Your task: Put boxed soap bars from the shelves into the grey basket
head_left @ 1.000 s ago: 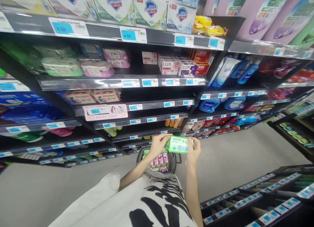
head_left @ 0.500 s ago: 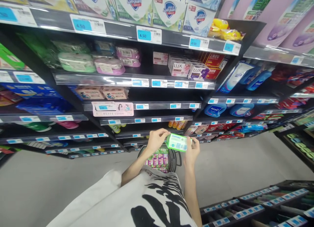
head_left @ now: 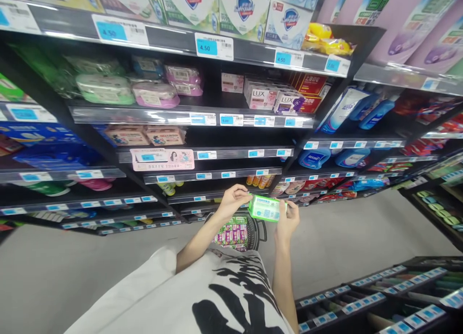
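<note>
1. The packet (head_left: 266,208) is bright green and white.
2. The shirt (head_left: 183,295) is white with big black shapes.
3. The basket (head_left: 254,230) is black.
4. Its small packs (head_left: 233,236) are purple, green and white.
5. The floor (head_left: 336,228) is grey.

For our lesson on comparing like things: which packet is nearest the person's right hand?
The green-and-white packet: the right hand holds its right end, the left hand is at its left. The packages in the basket lie apart.

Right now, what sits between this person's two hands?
In the head view, a green-and-white packet lies there: the right hand grips one end, and the left hand has its fingertips at the other.
</note>
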The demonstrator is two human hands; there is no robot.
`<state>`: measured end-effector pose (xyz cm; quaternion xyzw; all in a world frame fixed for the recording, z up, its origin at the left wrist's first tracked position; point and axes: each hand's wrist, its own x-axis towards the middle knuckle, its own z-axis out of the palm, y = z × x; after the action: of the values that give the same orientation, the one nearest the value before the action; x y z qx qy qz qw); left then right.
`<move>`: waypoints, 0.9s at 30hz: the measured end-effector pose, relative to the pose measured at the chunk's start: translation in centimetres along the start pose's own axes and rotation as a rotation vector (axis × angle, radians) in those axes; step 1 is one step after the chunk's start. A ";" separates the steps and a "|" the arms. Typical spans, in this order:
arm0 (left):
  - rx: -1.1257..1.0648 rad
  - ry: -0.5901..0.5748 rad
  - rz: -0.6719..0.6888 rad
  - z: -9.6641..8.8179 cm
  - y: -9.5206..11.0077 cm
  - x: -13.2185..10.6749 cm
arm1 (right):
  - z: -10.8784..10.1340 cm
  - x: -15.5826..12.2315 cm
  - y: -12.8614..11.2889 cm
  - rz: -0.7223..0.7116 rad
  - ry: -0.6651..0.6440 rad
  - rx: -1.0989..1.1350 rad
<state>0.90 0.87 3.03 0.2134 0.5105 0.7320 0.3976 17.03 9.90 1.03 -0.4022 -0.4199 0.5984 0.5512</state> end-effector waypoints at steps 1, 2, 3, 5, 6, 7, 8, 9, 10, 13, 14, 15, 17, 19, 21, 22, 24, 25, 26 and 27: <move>-0.006 0.004 0.002 0.0 0.1 -0.1 | 0.0 -0.1 0.1 0.008 -0.002 0.004; -0.007 0.009 0.004 0.0 0.2 -0.1 | 0.0 -0.1 0.2 0.015 -0.003 0.009; -0.009 0.014 0.009 0.0 0.2 -0.2 | 0.1 -0.2 0.3 0.021 -0.004 0.014; -0.016 0.024 0.021 0.0 0.1 -0.4 | 0.1 -0.3 0.6 0.028 -0.001 0.022; -0.027 0.031 0.022 0.2 -0.1 -0.5 | 0.1 -0.3 0.8 0.029 0.008 0.022; -0.044 0.032 0.013 0.4 -0.3 -0.8 | 0.1 -0.4 0.9 0.027 0.021 0.017; -0.062 0.019 -0.014 0.7 -0.6 -1.1 | 0.1 -0.5 0.9 0.022 0.033 0.009; -0.082 -0.011 -0.059 1.0 -0.8 -1.4 | 0.0 -0.6 1.0 0.012 0.045 -0.002; -0.105 -0.055 -0.119 1.4 -1.1 -1.9 | 0.0 -0.7 0.9 -0.001 0.054 -0.014; -0.157 -0.195 -0.274 2.3 -2.1 -3.1 | -0.1 -1.1 0.7 -0.041 0.057 -0.042; -0.155 -0.219 -0.293 2.6 -2.3 -3.4 | -0.1 -1.3 0.7 -0.046 0.062 -0.042; -0.144 -0.229 -0.299 2.7 -2.5 -3.6 | -0.2 -1.4 0.6 -0.045 0.068 -0.037; -0.111 -0.231 -0.291 2.9 -2.8 -3.8 | -0.3 -1.6 0.5 -0.047 0.088 -0.025; -0.105 -0.225 -0.281 3.0 -2.9 -3.8 | -0.5 -1.9 0.4 -0.067 0.103 -0.025; -0.126 -0.183 -0.262 3.0 -2.9 -3.7 | -0.7 -2.4 0.0 -0.106 0.098 -0.030; -0.147 -0.157 -0.255 3.0 -2.9 -3.6 | -0.8 -2.8 -0.4 -0.128 0.085 -0.034; -0.225 -0.117 -0.252 3.0 -2.7 -3.4 | -1.0 -3.6 -1.3 -0.190 0.008 -0.061; -0.277 -0.110 -0.258 3.0 -2.5 -3.4 | -1.0 -4.0 -1.9 -0.238 -0.065 -0.091; -0.333 -0.111 -0.277 2.9 -2.3 -3.4 | -1.0 -4.4 -2.4 -0.302 -0.163 -0.137; -0.385 -0.114 -0.311 2.9 -2.1 -3.4 | -1.0 -4.7 -2.9 -0.378 -0.271 -0.204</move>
<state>5.76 0.14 2.49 0.0933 0.3651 0.7325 0.5669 19.23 5.39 3.58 -0.2863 -0.6158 0.4878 0.5485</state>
